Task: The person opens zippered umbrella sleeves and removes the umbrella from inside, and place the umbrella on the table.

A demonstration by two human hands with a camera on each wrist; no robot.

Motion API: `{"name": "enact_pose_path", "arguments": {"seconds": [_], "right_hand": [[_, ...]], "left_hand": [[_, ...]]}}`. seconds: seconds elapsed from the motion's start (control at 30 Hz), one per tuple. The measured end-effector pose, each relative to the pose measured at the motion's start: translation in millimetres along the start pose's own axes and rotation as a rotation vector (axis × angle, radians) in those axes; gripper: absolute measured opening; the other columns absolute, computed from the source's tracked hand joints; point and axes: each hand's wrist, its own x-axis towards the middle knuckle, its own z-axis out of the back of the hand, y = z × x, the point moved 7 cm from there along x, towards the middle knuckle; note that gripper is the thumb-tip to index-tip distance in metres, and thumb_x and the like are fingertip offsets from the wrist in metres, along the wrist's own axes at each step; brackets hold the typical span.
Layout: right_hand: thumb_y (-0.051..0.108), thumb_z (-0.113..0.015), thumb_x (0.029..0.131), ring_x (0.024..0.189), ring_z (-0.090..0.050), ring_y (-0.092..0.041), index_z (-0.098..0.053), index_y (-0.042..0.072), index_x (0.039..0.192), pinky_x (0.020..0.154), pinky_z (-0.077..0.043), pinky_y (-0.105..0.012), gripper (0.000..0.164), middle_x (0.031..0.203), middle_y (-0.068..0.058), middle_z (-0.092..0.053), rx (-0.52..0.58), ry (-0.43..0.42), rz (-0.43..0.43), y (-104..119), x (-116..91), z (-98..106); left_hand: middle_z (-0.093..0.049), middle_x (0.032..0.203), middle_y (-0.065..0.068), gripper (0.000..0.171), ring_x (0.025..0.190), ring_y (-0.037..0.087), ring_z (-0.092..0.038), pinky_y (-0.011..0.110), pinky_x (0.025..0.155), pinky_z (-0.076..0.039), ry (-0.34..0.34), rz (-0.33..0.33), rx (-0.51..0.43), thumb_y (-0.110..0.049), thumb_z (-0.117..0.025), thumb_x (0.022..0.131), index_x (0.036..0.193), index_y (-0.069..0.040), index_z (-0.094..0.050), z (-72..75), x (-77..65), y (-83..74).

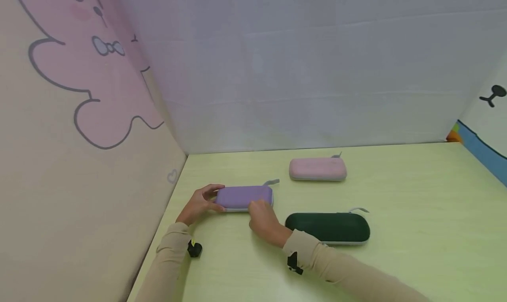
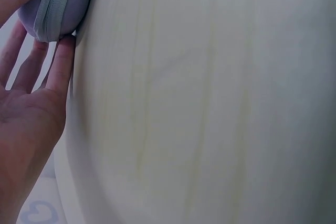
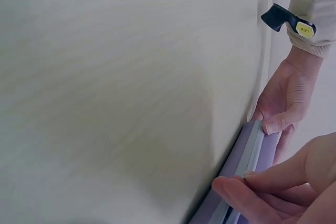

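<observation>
A purple zippered case lies on the table at the left, with a grey strap at its far right corner. My left hand grips its left end, thumb on the near side and fingers round the back. At the case's near edge, my right hand pinches the zipper pull, which is mostly hidden between thumb and forefinger. The right wrist view shows the grey zipper band running from those fingers toward the left hand. A narrow dark gap shows in the zipper just below the pinching fingers.
A dark green case lies to the right, its near left part behind my right wrist. Farther back lies a pink case. A white curtain-like wall stands behind the table, and a cream wall borders it on the left.
</observation>
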Motion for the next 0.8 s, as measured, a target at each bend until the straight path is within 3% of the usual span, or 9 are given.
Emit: {"name": "enact_pose_path", "arguments": {"seconds": [0.2, 0.57, 0.8], "right_hand": [[-0.021, -0.052, 0.060, 0.050, -0.018, -0.007, -0.021, 0.017, 0.051, 0.045, -0.014, -0.021, 0.050, 0.054, 0.009, -0.012, 0.078, -0.069, -0.054, -4.2, -2.3, -5.0], [-0.023, -0.048, 0.060, 0.051, -0.016, -0.006, -0.020, 0.017, 0.054, 0.048, -0.014, -0.021, 0.049, 0.057, 0.008, -0.013, 0.156, -0.128, -0.016, -2.3, -1.8, -7.0], [-0.024, -0.047, 0.061, 0.050, -0.015, -0.005, -0.021, 0.017, 0.054, 0.049, -0.013, -0.021, 0.049, 0.056, 0.008, -0.013, 0.199, -0.122, 0.006, -0.2, 0.8, -8.0]], "left_hand": [[-0.054, 0.132, 0.009, 0.075, 0.126, 0.026, -0.046, 0.031, 0.098, -0.042, -0.006, -0.002, 0.011, -0.007, -0.089, 0.058, 0.126, -0.011, -0.059, -0.9, 0.3, 1.0], [-0.053, 0.132, 0.005, 0.074, 0.126, 0.023, -0.046, 0.028, 0.097, -0.042, -0.011, 0.012, 0.006, -0.008, -0.090, 0.057, 0.124, -0.013, -0.060, 0.3, -0.3, 2.5], [-0.053, 0.133, 0.005, 0.074, 0.126, 0.023, -0.046, 0.028, 0.097, -0.042, -0.010, 0.020, 0.007, -0.009, -0.090, 0.057, 0.125, -0.014, -0.060, 0.5, -1.0, 1.8]]}}
